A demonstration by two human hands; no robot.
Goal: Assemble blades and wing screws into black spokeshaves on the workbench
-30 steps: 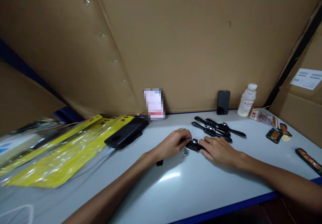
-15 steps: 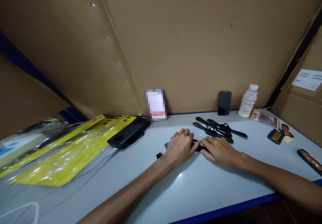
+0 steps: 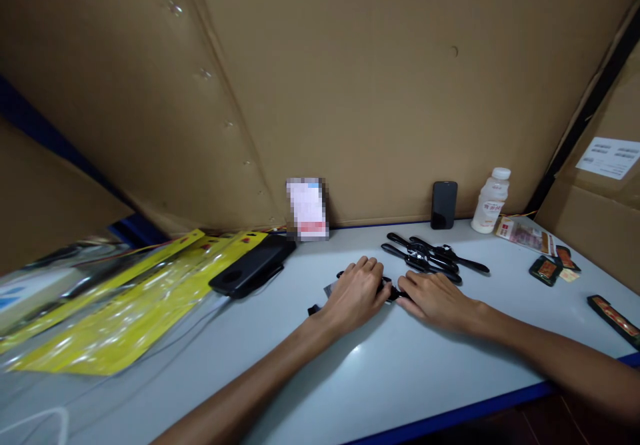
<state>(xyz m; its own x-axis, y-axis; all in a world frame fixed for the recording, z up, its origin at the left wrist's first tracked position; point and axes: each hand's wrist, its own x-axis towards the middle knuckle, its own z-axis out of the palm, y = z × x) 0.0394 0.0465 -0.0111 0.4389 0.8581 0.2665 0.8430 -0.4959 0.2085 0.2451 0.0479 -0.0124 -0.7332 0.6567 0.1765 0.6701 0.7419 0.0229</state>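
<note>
My left hand (image 3: pixel 356 293) is closed over a black spokeshave (image 3: pixel 392 293) low over the table, its thumb pointing right. Its fingers and palm hide most of the tool. From the other side my right hand (image 3: pixel 433 298) grips the same spokeshave, fingers curled, the thumbs close together. A bit of greyish film (image 3: pixel 329 290) and a small black end (image 3: pixel 314 310) stick out on the left hand's wrist side; I cannot tell whether they belong to the tool. Just behind my right hand lies a pile of several black spokeshaves (image 3: pixel 423 258), handles crossing.
Yellow-edged clear packages (image 3: pixel 125 325) and a black power bank (image 3: pixel 253 268) with a cable lie left. Against the cardboard wall stand a blurred-out screen (image 3: pixel 307 208), a dark phone (image 3: pixel 445 205) and a bottle (image 3: pixel 491 202). Small packets (image 3: pixel 545 270) lie right.
The view has shifted slightly. Both hands stay on the spokeshave, with the left thumb more bent now and slightly farther from the right hand.
</note>
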